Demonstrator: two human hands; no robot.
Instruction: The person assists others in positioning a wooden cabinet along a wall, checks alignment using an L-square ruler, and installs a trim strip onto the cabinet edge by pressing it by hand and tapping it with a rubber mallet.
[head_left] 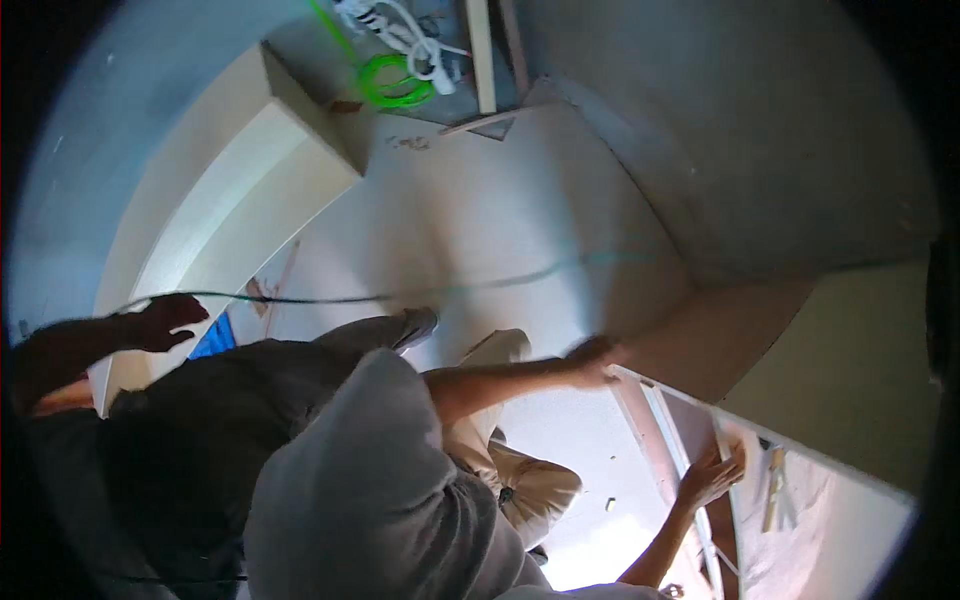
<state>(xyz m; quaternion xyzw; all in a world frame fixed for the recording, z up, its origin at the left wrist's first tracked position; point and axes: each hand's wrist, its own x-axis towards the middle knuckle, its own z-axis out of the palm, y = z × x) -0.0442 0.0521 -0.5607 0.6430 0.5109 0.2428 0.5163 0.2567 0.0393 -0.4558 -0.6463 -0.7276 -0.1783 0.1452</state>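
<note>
A grey-sleeved shoulder [370,500] of a co-worker fills the lower middle, closest to the lens. That person's bare arm stretches right, and their hand [595,358] rests on the upper end of a reddish wooden rail [650,430].

A thin dark cord [400,296] runs taut across the picture, above the pale floor [470,200]. It goes from the left side to the grey wall [760,130] on the right, where it blurs to green. The left hand [165,322] sits at the cord's left end, touching it from below. Whether its grip is pressed together on the cord or only lies against it, I cannot tell.

The right hand [710,475] comes up from the lower edge with its grip spread. Its fingers are fanned and its palm lies against the rail, where that meets a white panel [850,510]. It holds nothing. A short wooden strip [772,490] lies on the panel just beside this hand.

Below the co-worker's arm are tan trousers [530,485]. A blue patch [212,338] shows near the left hand. At the top of the picture, well apart from both hands, a bright green cable coil [395,85] lies beside tangled white cords [410,35].
</note>
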